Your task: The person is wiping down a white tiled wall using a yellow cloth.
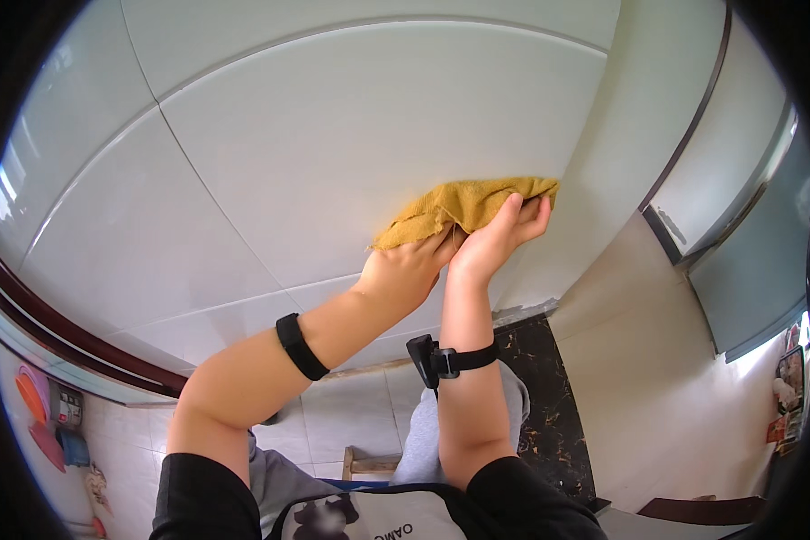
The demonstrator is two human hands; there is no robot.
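A mustard-yellow cloth (476,202) lies bunched against the white tiled wall (378,121), close to the wall's right-hand corner. My left hand (408,266) is at the cloth's lower left part, its fingertips hidden beneath the folds. My right hand (496,236) grips the right part, the thumb pointing up over the fabric and the fingers curled at its edge. The two hands meet near the wrists. Black straps circle both forearms, and the right one (452,361) carries a small black device.
Below are pale floor tiles (351,412), a wooden stool (368,466) by my legs, and a dark marbled threshold strip (547,405). Plastic basins (34,395) stand at far left beside a dark red frame (74,344). A grey door (749,250) is at right.
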